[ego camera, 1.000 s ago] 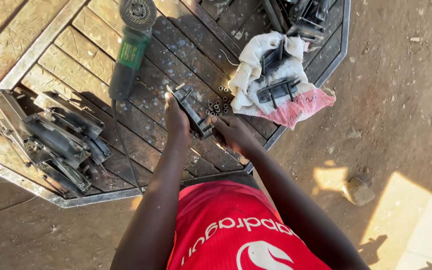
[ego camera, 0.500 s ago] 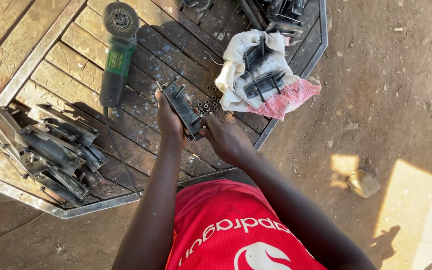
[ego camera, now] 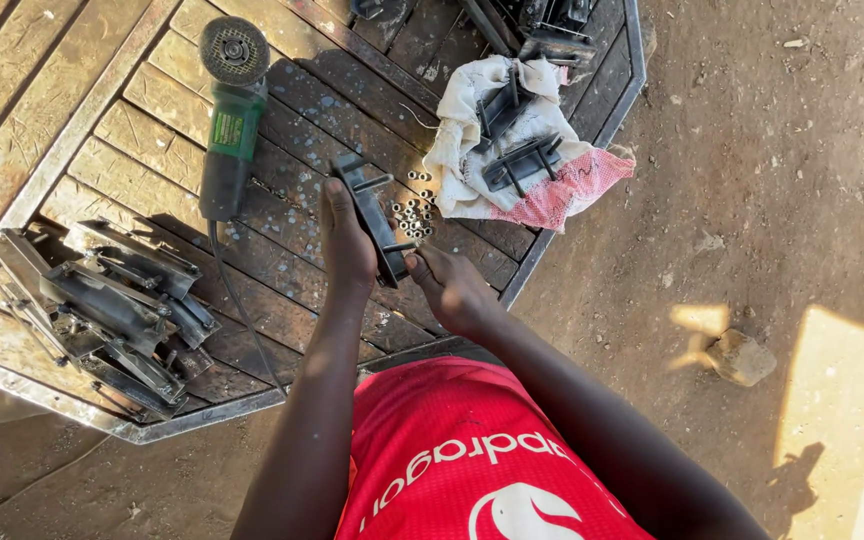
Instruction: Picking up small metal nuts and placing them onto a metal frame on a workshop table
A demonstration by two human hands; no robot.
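The person leans over the table edge in a red shirt (ego camera: 472, 450), both forearms reaching toward twelve o'clock. The left hand (ego camera: 347, 240) wraps a dark steel bracket (ego camera: 372, 215) from the nine o'clock side, fingers pressed together along its back, thumb hidden behind it. The bracket stands tilted on its lower end, probably so that its studded face is turned toward the other hand. The right hand (ego camera: 452, 290) meets that lower end at five o'clock; its thumb and forefinger appear to pinch at a short stud there, the remaining fingers curled under, though the contact is too small to read for sure.

Just beyond the bracket, at one o'clock, a loose heap of small bright nuts (ego camera: 412, 215) lies within easy reach. The table (ego camera: 102, 150) is weathered plank in a welded steel frame, its slats scuffed and speckled.

At nine o'clock, nearer the edge, a stack of like brackets (ego camera: 102, 310) lies interleaved, grey and sharp-cornered. Farther off at eleven o'clock rests a green angle grinder (ego camera: 227, 130), disc end away, its cord trailing back. At one o'clock a dirty white cloth (ego camera: 462, 140) with red mesh cradles two more parts (ego camera: 517, 160).
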